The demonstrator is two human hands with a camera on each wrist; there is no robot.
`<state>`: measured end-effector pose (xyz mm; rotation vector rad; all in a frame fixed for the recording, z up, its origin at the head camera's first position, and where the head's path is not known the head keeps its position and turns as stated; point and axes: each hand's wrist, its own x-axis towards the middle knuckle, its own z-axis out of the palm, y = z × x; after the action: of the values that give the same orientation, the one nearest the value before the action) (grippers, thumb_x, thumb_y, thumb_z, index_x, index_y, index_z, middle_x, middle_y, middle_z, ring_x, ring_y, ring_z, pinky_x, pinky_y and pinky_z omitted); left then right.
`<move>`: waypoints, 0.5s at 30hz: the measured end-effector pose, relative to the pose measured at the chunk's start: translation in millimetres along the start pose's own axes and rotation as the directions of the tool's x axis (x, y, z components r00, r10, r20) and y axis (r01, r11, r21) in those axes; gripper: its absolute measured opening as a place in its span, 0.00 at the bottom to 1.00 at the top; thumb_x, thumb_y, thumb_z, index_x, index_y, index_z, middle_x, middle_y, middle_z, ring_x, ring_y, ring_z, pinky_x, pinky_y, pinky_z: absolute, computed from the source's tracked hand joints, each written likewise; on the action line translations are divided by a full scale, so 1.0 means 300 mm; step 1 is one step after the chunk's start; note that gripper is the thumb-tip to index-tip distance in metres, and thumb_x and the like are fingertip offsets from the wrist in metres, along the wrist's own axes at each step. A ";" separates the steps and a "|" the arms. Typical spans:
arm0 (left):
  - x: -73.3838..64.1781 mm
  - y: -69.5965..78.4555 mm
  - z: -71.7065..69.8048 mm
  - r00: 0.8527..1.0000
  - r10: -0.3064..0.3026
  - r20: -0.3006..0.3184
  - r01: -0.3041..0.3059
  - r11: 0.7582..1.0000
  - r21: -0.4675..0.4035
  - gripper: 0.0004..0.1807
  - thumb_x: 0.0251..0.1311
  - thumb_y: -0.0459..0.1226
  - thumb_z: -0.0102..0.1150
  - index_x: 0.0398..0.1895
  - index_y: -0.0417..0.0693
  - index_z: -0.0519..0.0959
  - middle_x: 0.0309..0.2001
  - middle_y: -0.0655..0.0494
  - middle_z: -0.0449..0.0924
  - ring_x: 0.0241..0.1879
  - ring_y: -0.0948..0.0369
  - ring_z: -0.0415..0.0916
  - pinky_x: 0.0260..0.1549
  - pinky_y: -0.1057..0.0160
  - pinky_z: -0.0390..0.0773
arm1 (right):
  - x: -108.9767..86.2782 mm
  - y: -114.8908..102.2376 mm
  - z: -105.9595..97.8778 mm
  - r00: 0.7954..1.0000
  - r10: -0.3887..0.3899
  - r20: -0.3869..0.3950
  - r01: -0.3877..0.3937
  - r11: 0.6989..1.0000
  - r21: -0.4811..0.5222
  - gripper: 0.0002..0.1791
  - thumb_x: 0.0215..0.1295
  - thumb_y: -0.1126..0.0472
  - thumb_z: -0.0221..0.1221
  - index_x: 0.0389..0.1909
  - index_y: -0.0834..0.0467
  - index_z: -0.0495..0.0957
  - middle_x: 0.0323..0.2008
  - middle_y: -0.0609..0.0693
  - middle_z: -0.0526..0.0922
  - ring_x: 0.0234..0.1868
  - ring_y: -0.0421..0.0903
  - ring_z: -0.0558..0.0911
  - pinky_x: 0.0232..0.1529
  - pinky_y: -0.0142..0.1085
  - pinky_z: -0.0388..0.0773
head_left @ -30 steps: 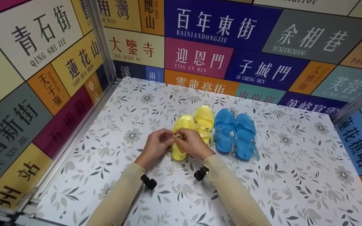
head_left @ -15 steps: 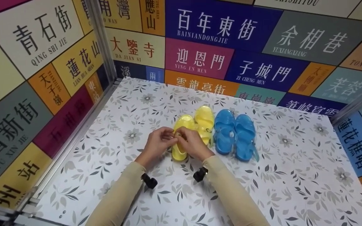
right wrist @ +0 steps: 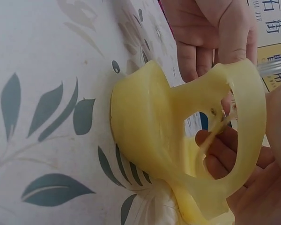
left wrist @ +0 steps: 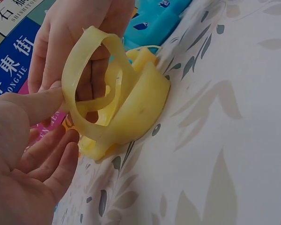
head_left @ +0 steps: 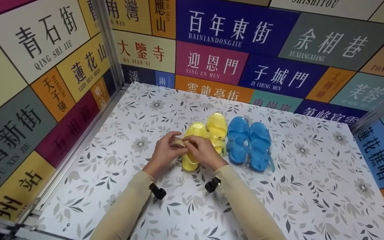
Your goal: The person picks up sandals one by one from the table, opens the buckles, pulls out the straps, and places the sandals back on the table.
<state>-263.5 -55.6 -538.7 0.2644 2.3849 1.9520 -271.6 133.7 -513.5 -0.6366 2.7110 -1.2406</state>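
Both hands work at the nearer yellow sandal (head_left: 197, 128), which lies on the leaf-patterned bench (head_left: 312, 186) in front of the person. The right hand (head_left: 203, 151) grips its raised ankle strap (left wrist: 74, 70), fingers behind the band. The left hand (head_left: 165, 151) sets its thumb against that strap, the other fingers loosely bent below; whether they hold anything cannot be told. Just beside stands the other yellow sandal (head_left: 216, 120), and right of that a pair of blue sandals (head_left: 259, 130). Beige sleeves (head_left: 125, 206) cover the forearms, and colourful panels (head_left: 235, 26) of street names rise behind.
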 end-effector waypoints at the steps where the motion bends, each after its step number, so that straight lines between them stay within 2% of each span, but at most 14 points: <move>1: 0.000 0.001 -0.002 1.000 0.004 -0.005 -0.003 1.000 0.008 0.36 0.57 0.33 0.79 0.68 0.40 0.74 0.52 0.49 0.86 0.51 0.52 0.86 0.51 0.57 0.86 | 0.000 -0.001 -0.001 1.000 0.001 0.003 -0.001 1.000 -0.001 0.15 0.82 0.55 0.55 0.59 0.54 0.84 0.50 0.47 0.88 0.48 0.42 0.84 0.52 0.41 0.84; 4: 0.003 0.005 -0.008 1.000 0.014 -0.020 -0.013 0.998 0.060 0.34 0.56 0.36 0.80 0.65 0.42 0.76 0.52 0.53 0.86 0.53 0.55 0.84 0.55 0.55 0.84 | 0.001 -0.002 -0.005 1.000 -0.002 0.003 0.002 1.000 -0.012 0.14 0.81 0.56 0.55 0.55 0.56 0.86 0.50 0.48 0.88 0.49 0.43 0.85 0.54 0.42 0.84; 8: 0.008 0.007 -0.007 1.000 0.010 -0.008 -0.009 0.994 0.113 0.29 0.57 0.40 0.79 0.61 0.41 0.80 0.50 0.55 0.87 0.54 0.55 0.83 0.58 0.52 0.82 | 0.005 -0.006 -0.011 1.000 -0.013 -0.005 0.013 0.999 -0.052 0.14 0.81 0.57 0.56 0.50 0.57 0.88 0.47 0.49 0.89 0.47 0.44 0.85 0.53 0.42 0.84; 11: 0.011 0.010 -0.002 1.000 0.007 0.020 -0.009 0.993 0.114 0.25 0.60 0.41 0.77 0.58 0.41 0.83 0.50 0.54 0.88 0.54 0.55 0.84 0.57 0.53 0.83 | 0.005 -0.011 -0.016 0.999 -0.036 -0.020 0.034 0.996 -0.084 0.12 0.79 0.59 0.57 0.48 0.58 0.88 0.47 0.50 0.89 0.49 0.46 0.85 0.55 0.44 0.84; 15: 0.018 0.013 0.010 0.998 0.036 0.043 -0.041 0.992 0.120 0.19 0.63 0.39 0.75 0.55 0.43 0.85 0.49 0.52 0.89 0.52 0.55 0.85 0.55 0.55 0.84 | 0.002 -0.016 -0.023 0.994 -0.096 -0.058 0.086 0.985 -0.151 0.09 0.76 0.62 0.60 0.44 0.59 0.88 0.44 0.52 0.89 0.48 0.48 0.87 0.55 0.44 0.84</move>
<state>-268.1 -51.2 -535.2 0.3546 2.4933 1.8018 -272.4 135.5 -505.1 -0.7575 2.8786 -1.1035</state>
